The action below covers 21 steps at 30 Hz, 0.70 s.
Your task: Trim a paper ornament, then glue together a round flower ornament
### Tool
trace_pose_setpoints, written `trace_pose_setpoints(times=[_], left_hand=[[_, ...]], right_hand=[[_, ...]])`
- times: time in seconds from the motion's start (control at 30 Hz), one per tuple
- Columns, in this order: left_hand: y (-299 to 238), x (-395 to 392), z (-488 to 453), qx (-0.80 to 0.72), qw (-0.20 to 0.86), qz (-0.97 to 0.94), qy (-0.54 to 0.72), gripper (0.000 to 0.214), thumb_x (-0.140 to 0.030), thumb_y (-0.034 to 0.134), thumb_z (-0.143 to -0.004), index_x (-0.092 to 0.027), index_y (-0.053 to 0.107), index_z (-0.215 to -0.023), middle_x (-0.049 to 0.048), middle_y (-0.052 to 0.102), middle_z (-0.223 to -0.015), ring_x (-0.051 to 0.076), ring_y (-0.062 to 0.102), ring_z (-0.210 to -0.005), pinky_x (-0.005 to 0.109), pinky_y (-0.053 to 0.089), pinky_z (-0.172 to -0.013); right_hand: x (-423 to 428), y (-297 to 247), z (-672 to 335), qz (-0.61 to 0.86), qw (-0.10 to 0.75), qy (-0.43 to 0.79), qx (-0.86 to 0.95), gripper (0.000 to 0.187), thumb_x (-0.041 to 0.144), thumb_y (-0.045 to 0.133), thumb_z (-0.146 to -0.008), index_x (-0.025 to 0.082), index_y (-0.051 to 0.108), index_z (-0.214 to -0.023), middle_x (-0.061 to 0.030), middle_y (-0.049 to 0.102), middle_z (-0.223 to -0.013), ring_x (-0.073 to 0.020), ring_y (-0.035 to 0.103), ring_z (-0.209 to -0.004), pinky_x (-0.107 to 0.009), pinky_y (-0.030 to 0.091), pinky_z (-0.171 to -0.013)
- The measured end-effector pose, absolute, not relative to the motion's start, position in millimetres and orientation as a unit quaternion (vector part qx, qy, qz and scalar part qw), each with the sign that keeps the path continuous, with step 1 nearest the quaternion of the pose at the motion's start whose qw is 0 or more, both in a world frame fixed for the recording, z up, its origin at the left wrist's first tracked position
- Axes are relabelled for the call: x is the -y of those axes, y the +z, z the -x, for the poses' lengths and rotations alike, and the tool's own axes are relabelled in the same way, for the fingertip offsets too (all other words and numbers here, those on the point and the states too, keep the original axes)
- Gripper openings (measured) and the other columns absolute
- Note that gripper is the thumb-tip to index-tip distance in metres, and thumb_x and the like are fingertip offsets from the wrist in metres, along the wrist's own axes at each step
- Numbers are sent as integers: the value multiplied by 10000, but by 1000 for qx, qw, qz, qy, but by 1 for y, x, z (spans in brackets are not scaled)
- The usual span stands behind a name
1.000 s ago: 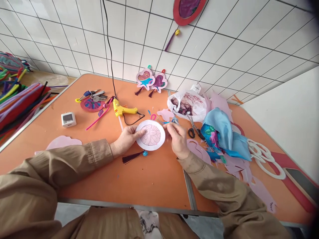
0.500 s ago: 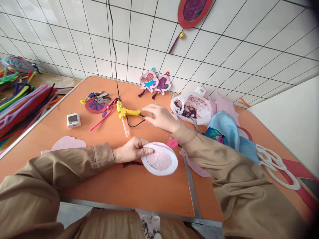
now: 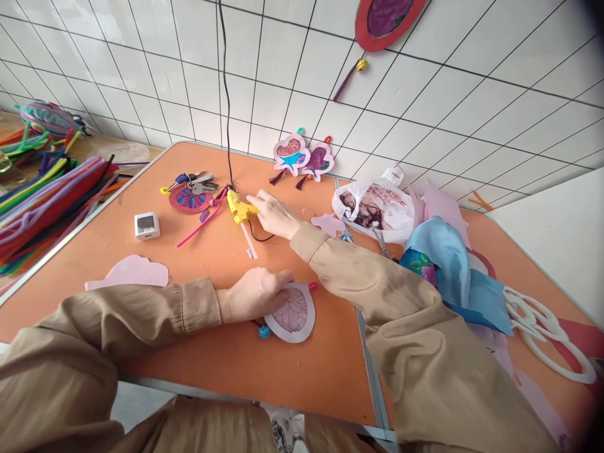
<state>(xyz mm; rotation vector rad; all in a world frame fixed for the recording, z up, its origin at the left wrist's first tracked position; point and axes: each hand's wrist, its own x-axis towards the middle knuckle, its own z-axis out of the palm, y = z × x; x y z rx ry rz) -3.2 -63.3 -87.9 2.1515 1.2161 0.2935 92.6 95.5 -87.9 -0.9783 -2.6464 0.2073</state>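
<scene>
At the near side of an orange table (image 3: 236, 371), a person in brown sleeves (image 3: 155, 308) grasps a round petal-lined piece (image 3: 297, 318) in the left hand (image 3: 257, 294), the fingers curled over its upper left edge. The piece sits low and central, tilted, with a blue bell (image 3: 263, 331) at its lower left and a pink loop (image 3: 312, 285) at its upper right. To the left lies a pink cut-out (image 3: 134, 274); at far right, white rings (image 3: 579, 377) lie beside a blue cloth (image 3: 450, 258).

Farther in, the right hand (image 3: 274, 214) reaches over the handle of a yellow glue gun (image 3: 238, 207), fingers at the grip; whether they are closed around it cannot be told. A clear glue stick (image 3: 248, 242) juts toward the person. A white charger (image 3: 147, 225) stands to the left, with keys (image 3: 202, 187) on a round ornament (image 3: 184, 201) beyond it. Scissors (image 3: 383, 244), partly hidden by the right sleeve, lie near a plastic bag (image 3: 396, 207) holding dark threads.

At the back, two tasselled ornaments (image 3: 291, 154) lean by the tiled wall (image 3: 141, 69), where a red-rimmed ornament (image 3: 363, 31) hangs with its yellow bell (image 3: 362, 65).
</scene>
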Motion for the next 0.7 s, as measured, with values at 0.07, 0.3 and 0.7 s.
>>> trace_pose_setpoints(times=[0.07, 0.3, 0.7], left_hand=[[-88, 63, 4, -472, 261, -838, 84, 209, -245, 521, -896, -178, 648, -1048, 91, 700, -800, 250, 665, -708, 306, 450, -604], [-81, 65, 1, -482, 135, -866, -4, 363, -281, 423, -972, -145, 536, -1290, 156, 635, -1154, 227, 672, -709, 315, 476, -540], [-76, 90, 5, -171, 19, -983, 61, 246, -334, 531, -970, -122, 653, -994, 155, 651, -1046, 256, 562, -919, 384, 527, -738]], right_hand=[[-98, -84, -100, 336, 189, 73, 920, 487, -29, 407, -824, 124, 590, -1249, -154, 580, -1159, -248, 592, -1086, -399, 491, -984], [-92, -54, -139, 341, 495, 188, 777, 312, 243, 503, -898, 229, 577, -1201, -97, 595, -1164, -247, 568, -1113, -450, 497, -974], [-34, 2, -218, 404, 627, 222, 628, 202, 445, 623, -721, 359, 592, -900, -11, 655, -926, -267, 576, -990, -497, 452, -926]])
